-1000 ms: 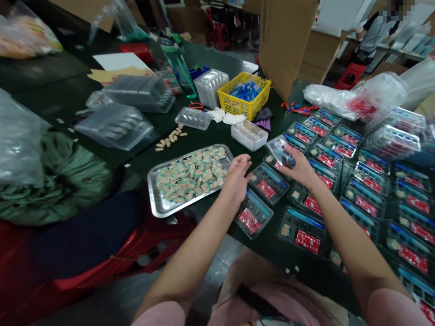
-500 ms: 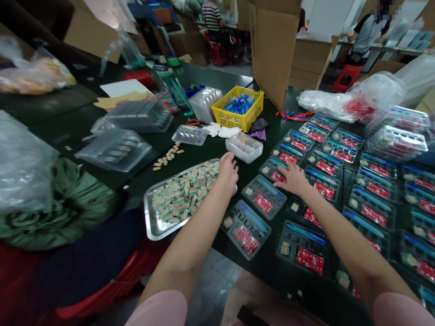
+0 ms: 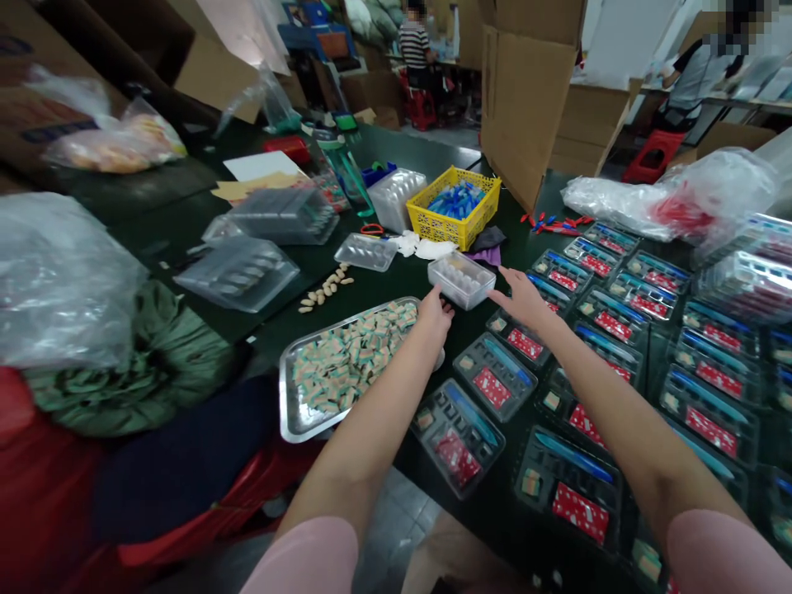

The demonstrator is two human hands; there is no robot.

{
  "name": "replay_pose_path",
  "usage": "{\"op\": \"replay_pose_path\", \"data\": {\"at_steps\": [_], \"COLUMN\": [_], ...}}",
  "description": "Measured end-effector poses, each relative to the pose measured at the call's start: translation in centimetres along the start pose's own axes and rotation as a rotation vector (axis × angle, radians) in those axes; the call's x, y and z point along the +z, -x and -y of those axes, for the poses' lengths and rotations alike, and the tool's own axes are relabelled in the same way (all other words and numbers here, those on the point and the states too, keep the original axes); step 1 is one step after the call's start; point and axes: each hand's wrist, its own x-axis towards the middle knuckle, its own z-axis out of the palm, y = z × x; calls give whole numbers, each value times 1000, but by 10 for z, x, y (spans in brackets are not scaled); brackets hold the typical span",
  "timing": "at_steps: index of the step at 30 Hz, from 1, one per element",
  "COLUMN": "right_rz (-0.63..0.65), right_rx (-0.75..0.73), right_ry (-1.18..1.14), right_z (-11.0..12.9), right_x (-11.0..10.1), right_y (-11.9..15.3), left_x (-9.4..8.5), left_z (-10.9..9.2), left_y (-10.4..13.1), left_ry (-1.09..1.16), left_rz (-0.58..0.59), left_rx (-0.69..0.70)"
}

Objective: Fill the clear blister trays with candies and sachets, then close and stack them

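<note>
My left hand (image 3: 436, 317) is at the near left corner of a clear plastic box (image 3: 462, 282) with rounded white pieces inside. Its fingers are loosely bent and apart, with nothing visible in them. On the box's right side, my right hand (image 3: 525, 299) is open, thumb and fingers spread; whether it touches the box I cannot tell. Left of my left wrist lies a metal tray (image 3: 289, 421) heaped with small beige and green pieces (image 3: 346, 363). Below my right hand are clear compartment trays (image 3: 495, 375) holding blue pens, red dotted packets and small beige pieces.
A yellow basket (image 3: 454, 223) of blue items stands behind the box. Stacked clear trays (image 3: 241, 272), peanut-shaped pieces (image 3: 325, 288), scissors (image 3: 372, 229) and a bottle (image 3: 346, 169) lie left of it. A cardboard box (image 3: 525, 107) rises behind; plastic bags (image 3: 674, 198) sit right.
My right hand has moved from over a compartment tray to the right side of the clear box. My left hand has come to its near left corner. The view has shifted slightly left.
</note>
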Motion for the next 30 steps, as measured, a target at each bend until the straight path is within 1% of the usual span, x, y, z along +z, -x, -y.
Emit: {"op": "replay_pose_path", "data": {"at_steps": [3,5,8,10,13,16,18,21,23,25,27,30], "right_rz": [104,196,303,322,308,247,207,201,200,185,167,84], "right_rx": [54,108,125,99,62,28,-6,-76,-139,-192,-215,-162], "right_ry": [-40,-32,-44,-71,-138,-262,-390,-566,-619,-622,-560,-359], "right_z": [14,20,21,17,9,2,-1,-1,5,17,33,58], "right_x": [12,21,31,33,30,18,8,-13,-27,-41,-53,-64], "right_y": [-50,-70,-83,-84,-80,-75,-71,-63,-53,-38,-19,17], "left_x": [6,11,20,25,28,23,16,4,-5,-13,-21,-31], "left_z": [-3,-3,0,1,1,-3,-9,-19,-23,-22,-13,11], "left_y": [-7,-11,-15,-17,-16,-10,-2,11,22,37,55,88], "left_ry": [-12,-22,-30,-19,-6,-14,-22,3,45,82,111,162], "left_rz": [-41,-46,-18,25,63,66,110,219,306,385,428,465], "left_rx": [-60,-83,-113,-118,-110,-88,-20,125,201,272,343,415]}}
